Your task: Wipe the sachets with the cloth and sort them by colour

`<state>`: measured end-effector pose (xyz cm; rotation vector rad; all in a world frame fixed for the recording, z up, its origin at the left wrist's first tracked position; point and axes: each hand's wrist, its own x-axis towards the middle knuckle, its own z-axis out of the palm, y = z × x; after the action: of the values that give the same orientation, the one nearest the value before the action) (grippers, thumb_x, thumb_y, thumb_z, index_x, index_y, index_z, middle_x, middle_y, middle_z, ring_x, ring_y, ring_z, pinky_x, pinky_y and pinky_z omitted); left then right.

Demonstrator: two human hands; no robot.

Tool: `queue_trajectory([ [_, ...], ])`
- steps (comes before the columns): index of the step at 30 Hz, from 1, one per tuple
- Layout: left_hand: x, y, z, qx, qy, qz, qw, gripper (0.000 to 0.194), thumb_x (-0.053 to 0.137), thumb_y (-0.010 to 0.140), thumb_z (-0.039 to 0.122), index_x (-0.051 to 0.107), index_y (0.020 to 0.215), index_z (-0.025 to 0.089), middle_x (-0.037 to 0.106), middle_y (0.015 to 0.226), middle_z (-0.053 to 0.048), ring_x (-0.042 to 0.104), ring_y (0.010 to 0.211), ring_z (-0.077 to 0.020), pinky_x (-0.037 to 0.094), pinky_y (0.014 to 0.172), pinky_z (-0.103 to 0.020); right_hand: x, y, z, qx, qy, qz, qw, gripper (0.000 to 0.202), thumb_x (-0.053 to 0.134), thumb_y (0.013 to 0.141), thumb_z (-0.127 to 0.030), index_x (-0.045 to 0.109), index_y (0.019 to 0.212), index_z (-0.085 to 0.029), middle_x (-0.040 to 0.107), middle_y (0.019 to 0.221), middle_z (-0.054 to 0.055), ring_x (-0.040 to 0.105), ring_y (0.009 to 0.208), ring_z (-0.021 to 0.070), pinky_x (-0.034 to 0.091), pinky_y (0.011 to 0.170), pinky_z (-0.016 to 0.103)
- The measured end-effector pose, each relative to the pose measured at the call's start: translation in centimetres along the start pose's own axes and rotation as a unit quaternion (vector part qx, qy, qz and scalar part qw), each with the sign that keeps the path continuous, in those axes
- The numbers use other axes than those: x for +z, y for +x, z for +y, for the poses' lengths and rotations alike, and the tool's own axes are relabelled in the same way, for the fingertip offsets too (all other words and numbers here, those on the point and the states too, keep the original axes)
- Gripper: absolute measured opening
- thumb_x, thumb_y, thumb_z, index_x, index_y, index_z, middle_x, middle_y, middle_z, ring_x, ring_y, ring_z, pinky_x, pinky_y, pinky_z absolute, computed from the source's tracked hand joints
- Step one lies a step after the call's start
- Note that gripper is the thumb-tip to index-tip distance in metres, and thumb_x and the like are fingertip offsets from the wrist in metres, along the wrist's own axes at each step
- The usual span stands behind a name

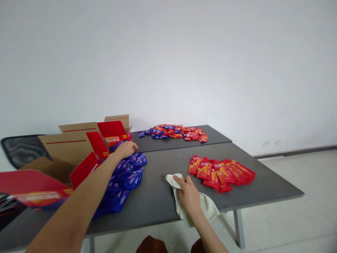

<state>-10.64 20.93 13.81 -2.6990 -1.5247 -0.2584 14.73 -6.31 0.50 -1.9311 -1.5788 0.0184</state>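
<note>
My right hand (pixel 188 193) is closed on a whitish cloth (pixel 209 207), pressing it to the grey table near the front edge. Part of the cloth hangs over that edge. Reaching forward, my left hand (pixel 126 149) is at the far end of a heap of blue sachets (pixel 123 181), close beside a red box; most of its fingers are turned away from view. To the right of the cloth lies a spread of red-orange sachets (pixel 221 172), several of them overlapping.
Open cardboard boxes line the left side, a near one (pixel 65 165) and a farther one (pixel 113 131). A mixed pile of red and blue sachets (pixel 173 131) lies at the back by the wall. A black mesh chair back (pixel 23 149) stands at far left.
</note>
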Motion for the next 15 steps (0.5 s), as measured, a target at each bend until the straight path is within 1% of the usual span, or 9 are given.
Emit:
queue_trajectory([
  [3, 2.4, 3.9, 0.8, -0.074, -0.001, 0.009, 0.997, 0.037, 0.048, 0.072, 0.017, 0.076, 0.096, 0.023, 0.073, 0.107, -0.003, 0.064, 0.104, -0.0195, 0.047, 0.09, -0.026, -0.1, 0.0, -0.1, 0.0, 0.007, -0.002, 1.0, 0.064, 0.045, 0.075, 0.0, 0.059, 0.127, -0.035, 0.054, 0.098, 0.004, 0.057, 0.088, 0.016, 0.041, 0.079, 0.022],
  [6, 4.3, 7.2, 2.1, -0.11, -0.019, 0.006, 0.994, 0.034, 0.051, 0.073, 0.02, 0.076, 0.095, 0.025, 0.072, 0.109, -0.001, 0.063, 0.105, -0.0194, 0.047, 0.09, -0.025, -0.2, -0.5, 0.0, 0.014, 0.011, -0.021, 1.0, 0.069, 0.044, 0.072, 0.001, 0.057, 0.13, -0.035, 0.056, 0.1, 0.006, 0.059, 0.09, 0.018, 0.042, 0.08, 0.024],
  [9, 6.0, 10.4, 3.7, -0.107, -0.004, 0.004, 0.994, 0.038, 0.05, 0.076, 0.023, 0.073, 0.106, 0.026, 0.069, 0.116, 0.0, 0.062, 0.108, -0.0184, 0.046, 0.09, -0.024, -0.6, -1.1, 0.1, 0.02, 0.029, -0.046, 0.998, 0.073, 0.045, 0.07, 0.001, 0.054, 0.132, -0.035, 0.058, 0.104, 0.006, 0.06, 0.091, 0.0189, 0.043, 0.082, 0.026],
  [11, 6.9, 12.8, 5.0, -0.103, 0.002, 0.009, 0.995, 0.042, 0.048, 0.078, 0.025, 0.07, 0.113, 0.021, 0.069, 0.118, -0.004, 0.062, 0.106, -0.0197, 0.047, 0.089, -0.025, -0.6, -1.3, 0.2, 0.02, 0.044, -0.064, 0.997, 0.078, 0.049, 0.066, 0.001, 0.053, 0.133, -0.038, 0.058, 0.107, 0.005, 0.06, 0.092, 0.0193, 0.044, 0.083, 0.026],
  [13, 7.7, 15.8, 6.5, -0.084, -0.002, 0.025, 0.996, 0.044, 0.047, 0.079, 0.028, 0.067, 0.117, 0.016, 0.07, 0.114, -0.007, 0.062, 0.105, -0.0219, 0.046, 0.089, -0.028, 0.1, -1.2, 0.3, 0.029, 0.042, -0.078, 0.996, 0.078, 0.053, 0.065, 0.0, 0.054, 0.131, -0.041, 0.059, 0.105, 0.004, 0.062, 0.092, 0.0202, 0.045, 0.081, 0.026],
  [14, 8.1, 17.4, 7.2, -0.064, -0.008, 0.04, 0.997, 0.044, 0.047, 0.08, 0.029, 0.066, 0.117, 0.016, 0.07, 0.112, -0.006, 0.061, 0.106, -0.0227, 0.045, 0.091, -0.029, 0.6, -1.0, 0.5, 0.04, 0.027, -0.078, 0.996, 0.073, 0.057, 0.067, -0.004, 0.056, 0.127, -0.044, 0.061, 0.104, 0.004, 0.063, 0.089, 0.0216, 0.047, 0.077, 0.027],
  [15, 8.5, 19.0, 7.9, -0.041, -0.016, 0.056, 0.997, 0.045, 0.048, 0.08, 0.031, 0.066, 0.118, 0.017, 0.071, 0.111, -0.005, 0.06, 0.108, -0.0234, 0.044, 0.094, -0.031, 1.3, -0.8, 0.7, 0.055, 0.018, -0.075, 0.996, 0.061, 0.058, 0.073, -0.008, 0.059, 0.122, -0.046, 0.062, 0.1, 0.002, 0.064, 0.086, 0.0213, 0.047, 0.072, 0.026],
])
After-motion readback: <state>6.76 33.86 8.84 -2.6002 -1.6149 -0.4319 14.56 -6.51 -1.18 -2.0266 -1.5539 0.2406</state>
